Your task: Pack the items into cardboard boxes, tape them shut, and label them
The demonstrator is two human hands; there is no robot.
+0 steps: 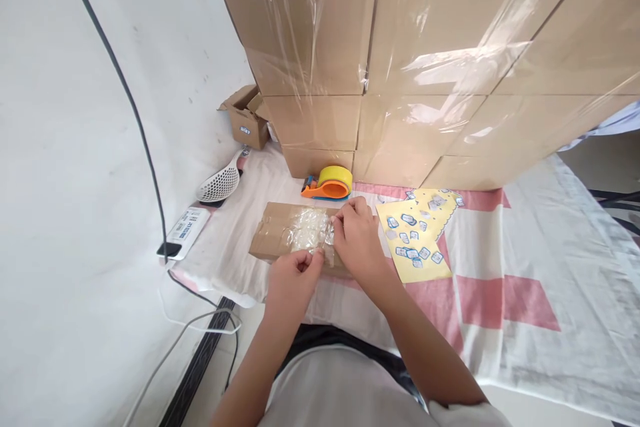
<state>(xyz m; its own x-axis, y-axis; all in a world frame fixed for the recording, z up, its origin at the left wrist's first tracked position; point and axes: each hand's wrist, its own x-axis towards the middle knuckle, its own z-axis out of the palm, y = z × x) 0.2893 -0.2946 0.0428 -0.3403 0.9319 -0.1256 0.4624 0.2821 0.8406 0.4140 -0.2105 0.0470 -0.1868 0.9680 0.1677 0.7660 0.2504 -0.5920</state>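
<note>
A small brown cardboard box point(274, 223) lies on the cloth in front of me. On top of it rests a crinkled clear plastic bag point(306, 230) with something whitish inside; its contents are hard to make out. My left hand point(296, 273) pinches the near edge of the plastic, thumb against fingers. Over the right end of the box, my right hand point(361, 237) is closed in a pinch on the far right edge of the same plastic. Just behind the box stands an orange tape dispenser point(327, 185) with a yellow roll.
Large taped cartons point(425, 67) form a wall at the back. Yellow paper point(420, 240) with small stickers lies to the right. At left are a white perforated ladle point(220, 185), a white labelled box point(187, 230), an opened small carton point(249, 121) and a hanging cable point(131, 97).
</note>
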